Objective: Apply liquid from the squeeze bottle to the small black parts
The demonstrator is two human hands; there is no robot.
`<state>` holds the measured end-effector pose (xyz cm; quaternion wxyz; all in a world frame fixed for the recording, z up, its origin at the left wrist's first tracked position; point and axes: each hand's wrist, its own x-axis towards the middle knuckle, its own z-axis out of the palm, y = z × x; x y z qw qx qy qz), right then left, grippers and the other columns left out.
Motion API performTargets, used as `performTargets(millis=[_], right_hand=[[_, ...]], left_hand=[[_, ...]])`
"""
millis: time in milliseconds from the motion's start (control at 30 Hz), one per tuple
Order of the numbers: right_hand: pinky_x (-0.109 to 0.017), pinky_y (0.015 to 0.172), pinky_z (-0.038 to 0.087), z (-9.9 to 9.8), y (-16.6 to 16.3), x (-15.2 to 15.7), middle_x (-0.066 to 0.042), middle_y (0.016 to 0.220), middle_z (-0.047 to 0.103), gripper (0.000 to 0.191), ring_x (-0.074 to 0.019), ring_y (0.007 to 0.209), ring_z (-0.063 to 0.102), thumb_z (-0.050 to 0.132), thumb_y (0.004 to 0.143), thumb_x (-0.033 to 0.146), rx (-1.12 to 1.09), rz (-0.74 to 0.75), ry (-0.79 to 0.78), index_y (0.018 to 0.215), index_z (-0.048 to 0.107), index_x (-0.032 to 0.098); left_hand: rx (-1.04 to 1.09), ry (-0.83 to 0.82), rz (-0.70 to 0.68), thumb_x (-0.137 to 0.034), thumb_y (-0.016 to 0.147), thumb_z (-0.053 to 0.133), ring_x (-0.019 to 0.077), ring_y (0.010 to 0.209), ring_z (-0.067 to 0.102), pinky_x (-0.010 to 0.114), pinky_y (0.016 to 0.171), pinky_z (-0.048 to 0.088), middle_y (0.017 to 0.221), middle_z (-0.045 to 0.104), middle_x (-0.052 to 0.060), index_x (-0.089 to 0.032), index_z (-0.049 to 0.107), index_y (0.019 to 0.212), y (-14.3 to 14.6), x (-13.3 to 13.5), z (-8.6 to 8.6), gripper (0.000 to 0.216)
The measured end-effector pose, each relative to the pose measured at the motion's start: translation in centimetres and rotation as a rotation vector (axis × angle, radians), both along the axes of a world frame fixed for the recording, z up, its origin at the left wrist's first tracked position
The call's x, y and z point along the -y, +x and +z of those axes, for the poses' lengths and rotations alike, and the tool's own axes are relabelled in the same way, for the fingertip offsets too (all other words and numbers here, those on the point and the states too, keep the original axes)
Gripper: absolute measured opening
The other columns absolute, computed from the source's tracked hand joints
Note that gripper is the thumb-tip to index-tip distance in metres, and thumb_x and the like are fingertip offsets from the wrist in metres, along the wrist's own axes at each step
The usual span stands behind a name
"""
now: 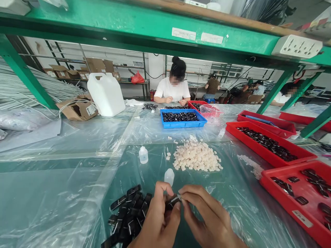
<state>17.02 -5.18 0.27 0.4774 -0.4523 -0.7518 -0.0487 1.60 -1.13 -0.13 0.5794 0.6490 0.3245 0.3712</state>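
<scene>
Black glossy plastic piece [172, 200], small and oblong, sits up off the table at bottom centre of the head view, held between both hands. Left hand [157, 220]: thumb and forefinger clamped on the piece's left half, other fingers curled beneath. Right hand [209, 220]: thumb and forefinger tips pressed together on the piece's right end; a pale speck shows at that contact, too small to identify. The two-sided pinch likely steadies so small and slick a part and leaves its upper face open to sight. Loose heap of matching black plastic pieces [129, 213] lies on the clear plastic sheeting [77, 179], just beside and below the left hand, probably kept there for a short reach. Small white squeeze bottle [169, 176] stands upright just beyond the hands; a second white bottle [143, 155] stands farther back to the left. Mound of small off-white cubes [196, 156] lies beyond the bottles, apart from both hands. To the right, the near red plastic tray [284, 206] and the far red plastic tray [248, 146] hold more black pieces, neither touched. Farther off, a blue plastic tray [183, 124] full of black pieces sits before a seated person in a white shirt [172, 90], whose hands stay well apart from these. White plastic jerrycan [106, 94] and open cardboard box [77, 110] stand at left; green metal shelf frame [129, 20] runs overhead.
</scene>
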Motion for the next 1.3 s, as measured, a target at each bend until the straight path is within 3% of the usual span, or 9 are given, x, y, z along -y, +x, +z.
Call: performTargets(millis=[233,533,700,800,900,1033,1200,1300], right_hand=[[-0.019,0.085,0.056,0.1,-0.3,0.3,-0.007,0.109,0.071,0.028,-0.0119,0.099,0.072,0.056,0.096,-0.003,-0.024,-0.047,-0.040,0.116,0.061,0.016],[-0.019,0.080,0.056,0.8,-0.5,1.1,-0.008,0.111,0.073,0.032,-0.0130,0.097,0.074,0.058,0.096,-0.002,0.077,-0.057,-0.032,0.122,0.059,0.015],[-0.017,0.085,0.060,0.7,0.1,0.3,-0.005,0.110,0.071,0.030,-0.0126,0.097,0.075,0.057,0.096,0.002,-0.113,0.075,-0.106,0.118,0.059,0.022],[-0.018,0.086,0.063,0.3,0.1,0.0,-0.007,0.118,0.071,0.037,-0.0152,0.106,0.074,0.057,0.096,0.003,-0.199,0.114,-0.130,0.126,0.058,0.024],[-0.021,0.092,0.061,-0.2,-0.6,0.3,-0.007,0.121,0.070,0.041,-0.0160,0.110,0.072,0.057,0.096,0.002,-0.215,0.096,-0.111,0.130,0.059,0.025],[-0.020,0.082,0.058,-0.9,-2.0,0.8,-0.005,0.108,0.069,0.033,-0.0134,0.099,0.073,0.055,0.098,0.002,-0.347,0.028,-0.093,0.117,0.065,0.027],[-0.023,0.085,0.058,-1.1,-1.8,0.7,-0.007,0.109,0.068,0.039,-0.0147,0.101,0.072,0.049,0.096,-0.001,-0.328,0.059,-0.109,0.121,0.063,0.026],[-0.023,0.087,0.058,-0.8,-0.8,0.3,-0.007,0.113,0.068,0.042,-0.0153,0.104,0.072,0.051,0.094,-0.001,-0.278,0.135,-0.163,0.125,0.061,0.026]], left_hand=[[-0.006,0.008,0.043,-0.074,0.100,0.039,0.0098,0.052,0.019,0.026,0.048,0.017,0.074,0.029,-0.010,-0.029,0.036,0.097,0.0,0.0,-1.0,0.045],[-0.012,0.047,0.140,-0.053,0.102,0.054,0.0101,0.049,0.024,0.025,0.044,0.017,0.074,0.034,-0.008,-0.027,0.043,0.095,-0.6,0.4,-2.3,0.029],[0.009,0.053,0.136,-0.063,0.101,0.051,0.0112,0.053,0.028,0.025,0.047,0.022,0.075,0.037,-0.006,-0.027,0.044,0.096,-0.6,0.2,-1.7,0.037],[0.005,0.058,0.132,-0.075,0.098,0.042,0.0115,0.055,0.028,0.025,0.050,0.025,0.075,0.035,-0.006,-0.027,0.039,0.097,-0.3,0.1,-1.1,0.048],[-0.026,0.066,0.134,-0.080,0.096,0.038,0.0111,0.056,0.022,0.026,0.051,0.021,0.075,0.031,-0.008,-0.028,0.034,0.095,-0.2,0.3,-0.7,0.052],[-0.076,0.066,0.152,-0.078,0.098,0.038,0.0110,0.055,0.017,0.028,0.050,0.016,0.074,0.029,-0.009,-0.028,0.034,0.094,-0.3,0.8,-0.6,0.050],[-0.101,0.079,0.179,-0.077,0.099,0.036,0.0120,0.055,0.025,0.028,0.050,0.019,0.074,0.035,-0.007,-0.028,0.034,0.091,-0.2,0.8,-0.8,0.050],[-0.091,0.088,0.170,-0.079,0.098,0.034,0.0118,0.055,0.024,0.027,0.051,0.020,0.074,0.031,-0.008,-0.028,0.033,0.092,-0.2,0.5,-0.8,0.051]])
